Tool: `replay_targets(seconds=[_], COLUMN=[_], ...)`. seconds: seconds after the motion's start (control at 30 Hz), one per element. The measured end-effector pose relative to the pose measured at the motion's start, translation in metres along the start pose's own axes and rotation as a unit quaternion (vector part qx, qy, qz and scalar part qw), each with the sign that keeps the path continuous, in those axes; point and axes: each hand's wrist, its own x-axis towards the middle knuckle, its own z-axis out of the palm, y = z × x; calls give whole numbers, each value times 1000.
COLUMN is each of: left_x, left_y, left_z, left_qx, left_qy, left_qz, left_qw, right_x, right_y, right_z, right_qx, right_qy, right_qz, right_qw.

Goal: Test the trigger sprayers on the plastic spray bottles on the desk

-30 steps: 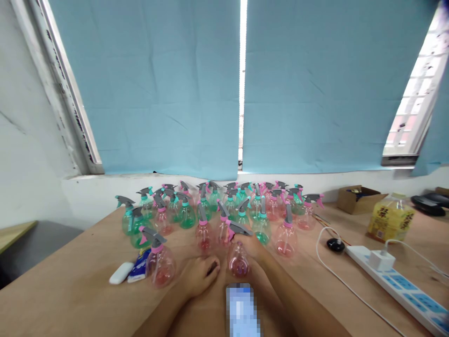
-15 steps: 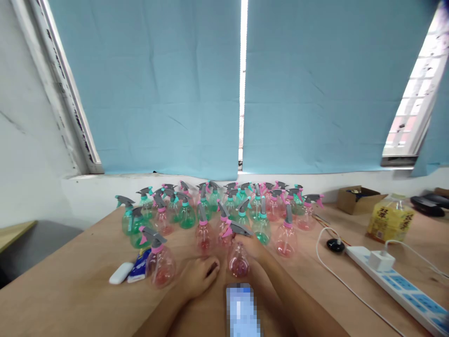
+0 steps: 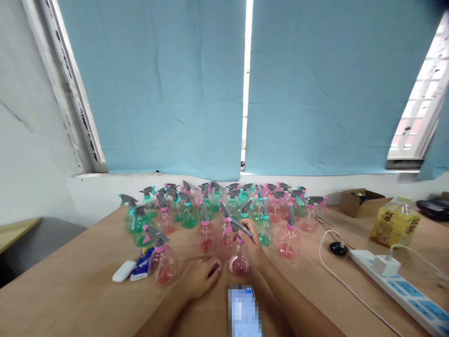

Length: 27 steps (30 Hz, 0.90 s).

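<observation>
The right hand (image 3: 253,247) was wrapped around the neck of a small clear pink plastic spray bottle with a grey trigger head (image 3: 239,255), which stood upright on the light wooden table (image 3: 70,299) just in front of a crowd of pink and green spray bottles (image 3: 224,210). Against the frame half a second before, the fingers had climbed higher on the bottle — now closed just under the trigger rather than low beside its belly. The left hand (image 3: 200,277) lay flat and loosely spread on the table, holding nothing, just left of the bottle and much where it had been. Another pink spray bottle (image 3: 162,262) stood apart to the left, beside a white oblong case (image 3: 123,271) and a blue packet (image 3: 142,269). To the right lay a white power strip (image 3: 403,291) with its cable, unmoved — only the view had shifted slightly.
</observation>
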Motion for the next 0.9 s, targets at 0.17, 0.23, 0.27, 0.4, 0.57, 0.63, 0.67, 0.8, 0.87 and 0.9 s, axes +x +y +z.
replay_targets(seconds=[0.17,0.23,0.27,0.4,0.57,0.63,0.67,0.8,0.87,0.9], left_x=[1,1,1,1,1,1,1,1,0,0], left_y=[-2,-2,-2,-2,-2,-4,-6,-13,-16,-17], left_z=[3,4,5,4,5,9,11,19,22,22], left_qx=[-9,-7,0,10,-30,-39,-41,-65,-82,-88], left_qy=[3,4,4,6,22,27,32,42,35,32], left_qz=[3,2,-2,-4,12,21,24,32,37,39], left_qw=[1000,1000,1000,1000,999,999,998,997,995,995], right_x=[1,6,10,29,50,54,55,56,58,59], right_y=[-19,-35,-43,-74,-79,-69,-62,-41,-36,-35], right_z=[6,11,16,47,102,121,128,150,156,158], right_qx=[-143,-157,-144,-136,-241,-289,-311,-395,-413,-418], right_qy=[87,133,144,127,24,-23,-47,-107,-107,-106], right_qz=[-133,-160,-159,-137,-150,-121,-102,-32,-25,-24], right_qw=[977,965,966,973,958,949,944,912,904,902])
